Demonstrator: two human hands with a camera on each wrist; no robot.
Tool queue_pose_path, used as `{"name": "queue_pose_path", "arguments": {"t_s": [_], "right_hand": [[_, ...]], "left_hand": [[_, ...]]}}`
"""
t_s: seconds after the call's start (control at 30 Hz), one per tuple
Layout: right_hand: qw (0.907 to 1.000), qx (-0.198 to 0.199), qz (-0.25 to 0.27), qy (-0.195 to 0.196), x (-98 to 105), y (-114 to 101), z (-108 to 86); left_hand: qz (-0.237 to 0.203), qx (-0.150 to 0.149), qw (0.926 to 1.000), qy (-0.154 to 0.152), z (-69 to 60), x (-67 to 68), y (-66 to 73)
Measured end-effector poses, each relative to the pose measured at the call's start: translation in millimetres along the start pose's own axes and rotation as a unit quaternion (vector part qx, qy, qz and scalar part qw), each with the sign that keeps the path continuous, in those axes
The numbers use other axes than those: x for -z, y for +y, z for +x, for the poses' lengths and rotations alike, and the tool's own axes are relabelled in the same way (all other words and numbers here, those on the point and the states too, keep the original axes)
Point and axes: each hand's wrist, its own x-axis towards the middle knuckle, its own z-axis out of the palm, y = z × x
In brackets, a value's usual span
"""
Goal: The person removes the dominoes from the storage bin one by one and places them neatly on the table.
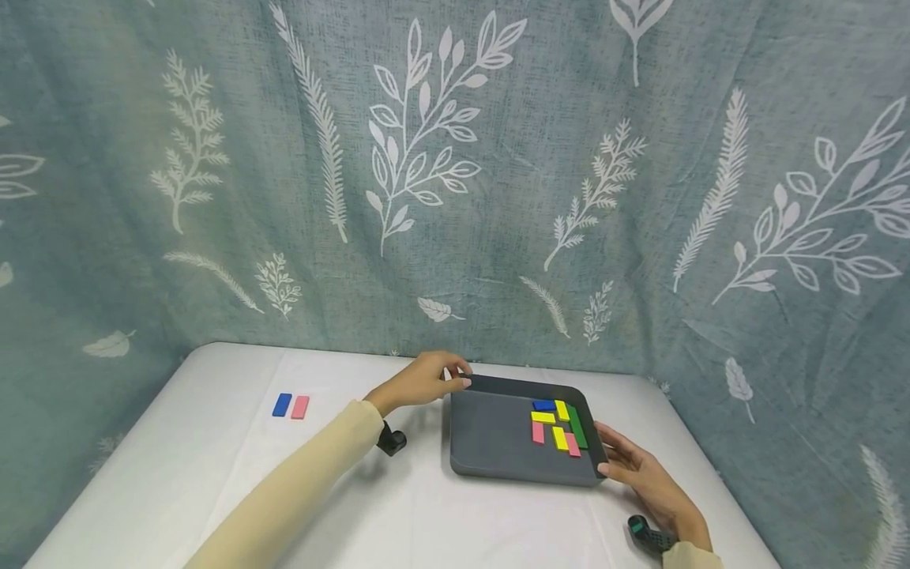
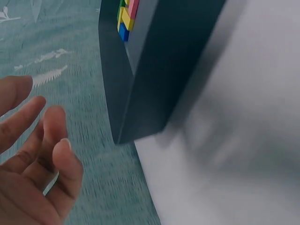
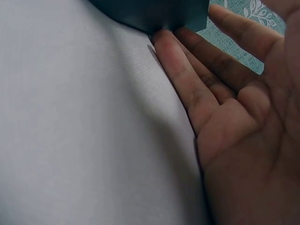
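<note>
Any move of the gray tray (image 1: 490, 446), at the table's (image 1: 426, 518) right, should stay level so its blocks (image 1: 560, 438) don't slide. The right hand's (image 1: 643, 478) nearly straight fingers touch its right side; the left hand (image 1: 424, 379), loosely curved, holds nothing near the far left corner. 1 blue bar (image 1: 282, 405) and 1 pink bar (image 1: 300, 408) lie left.

The left hand (image 1: 421, 381) is hovering at the far-left corner of a dark tray (image 1: 490, 435), while the right hand (image 1: 645, 480) is touching its right edge by the near corner. Blue, yellow, pink and green blocks (image 1: 543, 417) are clustering toward the tray's right edge. Toward the white table's (image 1: 142, 466) far-left corner, a blue piece (image 1: 281, 405) and a pink piece (image 1: 300, 408) are lying side by side.
</note>
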Motion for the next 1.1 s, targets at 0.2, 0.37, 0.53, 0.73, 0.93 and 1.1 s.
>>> {"name": "queue_pose_path", "arguments": {"t_s": [0.2,0.37,0.53,0.73,0.93,1.1], "right_hand": [[1.0,0.002,-0.005,0.003,0.3,0.1,-0.4],[1.0,-0.003,-0.006,0.002,0.5,-0.1,-2.3],[1.0,0.0,-0.002,0.002,1.0,0.3,-3.7],[1.0,-0.006,0.001,0.005,1.2,0.5,-2.8],[1.0,-0.002,-0.003,0.003,-0.6,-0.7,-3.0],[1.0,-0.003,0.001,0.008,-1.7,-1.9,-3.5]], "left_hand": [[0.003,-0.008,0.9998,-0.015,14.8,-11.6,10.2],[-0.004,0.0,0.9996,-0.029,24.9,-22.2,17.4],[-0.009,0.001,0.9991,-0.04,35.3,-33.1,21.9],[-0.033,0.008,0.998,-0.053,43.6,-43.5,24.0],[-0.04,0.019,0.9973,-0.059,47.6,-52.7,24.6],[-0.057,0.014,0.996,-0.067,52.6,-59.9,26.0]]}}
